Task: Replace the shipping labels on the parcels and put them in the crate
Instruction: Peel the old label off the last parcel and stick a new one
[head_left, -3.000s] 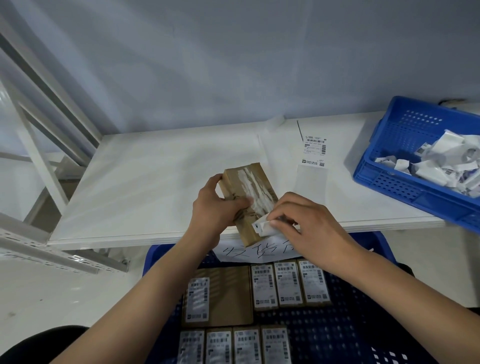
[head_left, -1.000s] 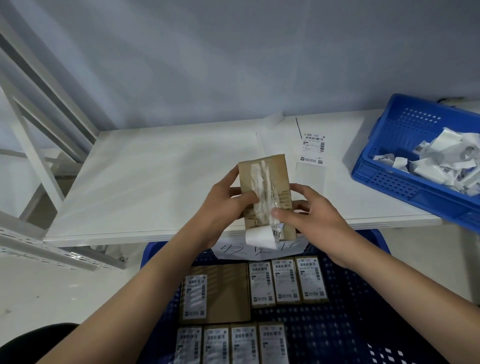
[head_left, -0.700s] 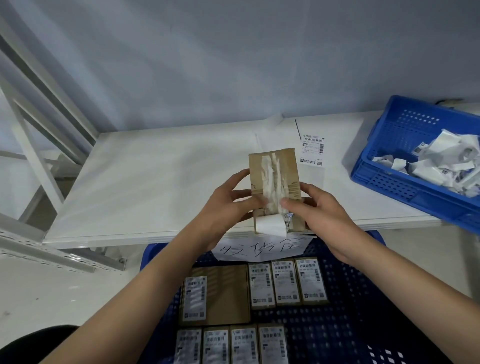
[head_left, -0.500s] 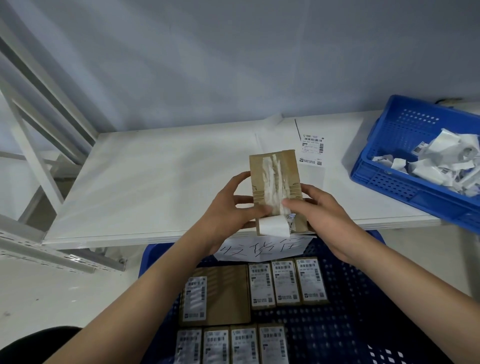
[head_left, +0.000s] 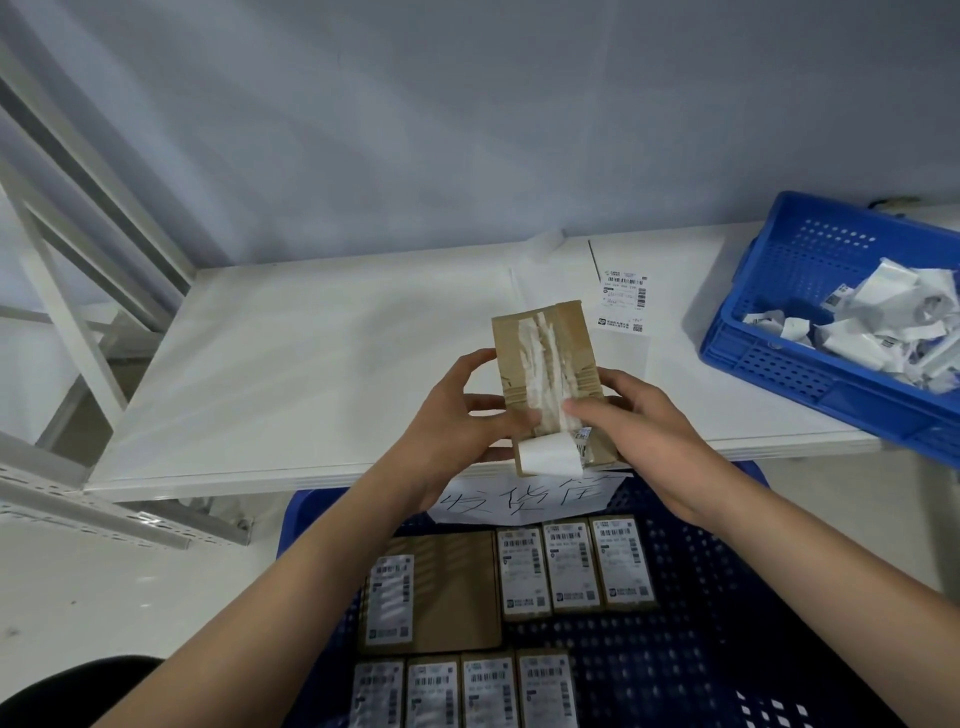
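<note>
Both hands grasp one brown parcel held upright above the near edge of the white table. On the parcel's 9 o'clock side, the left hand curls round its edge, thumb lying across the front face. From 3 o'clock the right hand wraps the opposite edge, its thumb pressing on the torn white residue that runs down the middle of the face. At the parcel's 6 o'clock end, the old label hangs peeled down in a white curl, a printed scrap of it still stuck beside the right thumb.

At 1 o'clock from the parcel a fresh shipping label lies flat on the table, just beyond the box's top corner. Farther out at 3 o'clock a blue bin sits on the table's right end, holding a heap of crumpled white label scraps.

Below the hands, at 6 o'clock, a blue crate stands under the table edge with a handwritten paper sign on its far rim. Inside it lie labelled parcels in flat rows, with a larger brown box at their 9 o'clock side.
</note>
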